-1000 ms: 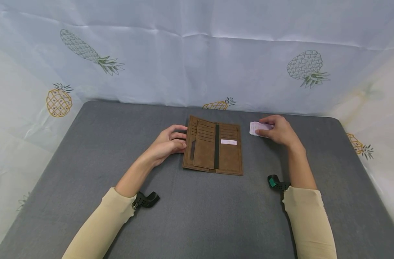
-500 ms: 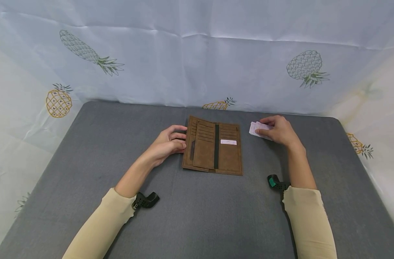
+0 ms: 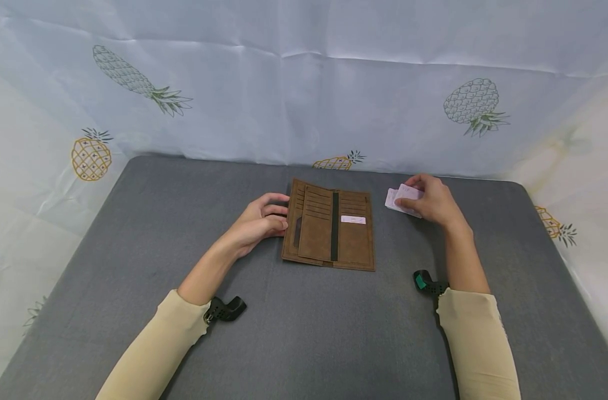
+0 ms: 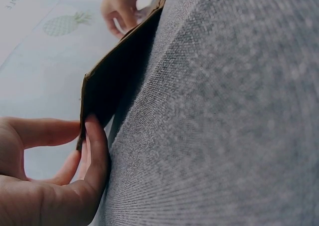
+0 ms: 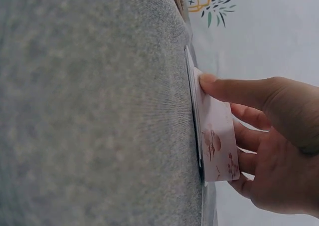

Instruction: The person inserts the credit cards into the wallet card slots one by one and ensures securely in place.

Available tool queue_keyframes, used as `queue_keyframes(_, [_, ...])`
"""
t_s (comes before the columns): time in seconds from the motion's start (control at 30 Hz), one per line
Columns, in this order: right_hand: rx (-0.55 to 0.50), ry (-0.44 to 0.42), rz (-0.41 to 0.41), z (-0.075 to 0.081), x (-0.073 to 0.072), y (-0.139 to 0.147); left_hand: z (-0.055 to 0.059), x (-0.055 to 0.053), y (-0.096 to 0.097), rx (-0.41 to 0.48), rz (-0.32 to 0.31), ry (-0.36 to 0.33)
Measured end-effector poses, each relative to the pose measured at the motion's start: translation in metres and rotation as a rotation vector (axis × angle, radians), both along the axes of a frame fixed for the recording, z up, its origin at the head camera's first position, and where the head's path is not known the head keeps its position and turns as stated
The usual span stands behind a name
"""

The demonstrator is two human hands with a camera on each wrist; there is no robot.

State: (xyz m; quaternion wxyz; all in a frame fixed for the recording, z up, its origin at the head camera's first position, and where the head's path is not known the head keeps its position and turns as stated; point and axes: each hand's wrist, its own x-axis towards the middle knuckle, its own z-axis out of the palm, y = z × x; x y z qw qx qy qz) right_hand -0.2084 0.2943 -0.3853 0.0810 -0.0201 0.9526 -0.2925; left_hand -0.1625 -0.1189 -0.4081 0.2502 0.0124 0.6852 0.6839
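Note:
A brown bifold wallet [image 3: 314, 236] lies unfolded on the grey table, with a pale pink card [image 3: 353, 220] showing in a slot of its right half. My left hand [image 3: 256, 222] pinches the wallet's left edge; in the left wrist view the thumb and fingers [image 4: 97, 151] sit on either side of the cover [image 4: 114, 76]. To the right of the wallet is a small stack of cards [image 3: 391, 198]. My right hand [image 3: 433, 203] holds a pinkish card [image 3: 410, 192] at the stack's top, tilted in the right wrist view, thumb on one edge and fingers at the opposite one.
The grey cloth-covered table [image 3: 304, 333] reaches back to a hanging white curtain [image 3: 304, 105] printed with pineapples. A black wrist mount [image 3: 226, 309] projects from the left sleeve, and another mount [image 3: 429, 282] from the right.
The top card has risen and turned a little away from the stack under my right hand, its printed face now showing. My left hand and the wallet have stayed put.

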Motion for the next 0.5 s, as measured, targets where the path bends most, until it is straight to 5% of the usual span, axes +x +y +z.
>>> queue_keyframes(0.5, [-0.164,0.003,0.123,0.0105,0.0028,-0.0065,0.0018,0.0011,0.0001,0.001,0.001,0.003])
